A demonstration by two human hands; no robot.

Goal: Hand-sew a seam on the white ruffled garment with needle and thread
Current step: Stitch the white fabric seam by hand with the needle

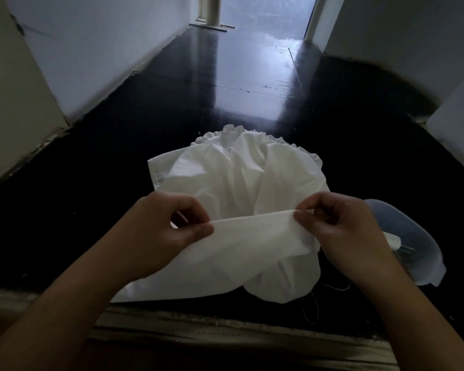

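White ruffled garment (239, 183) lies bunched on the dark glossy floor (172, 103) in front of me, its frilled edge at the far side and its near part lifted between my hands. My left hand (166, 226) pinches the near fold of the cloth between thumb and curled fingers, and my right hand (340, 226) pinches the same fold at its other end, so the fabric stretches in a band between them. I cannot make out a needle in either hand. A thin thread (312, 306) loops on the floor just below the garment's near right edge. A translucent plastic container (402, 245) sits just beside my right hand, partly behind it. Pale walls (91, 49) flank the floor on both sides.
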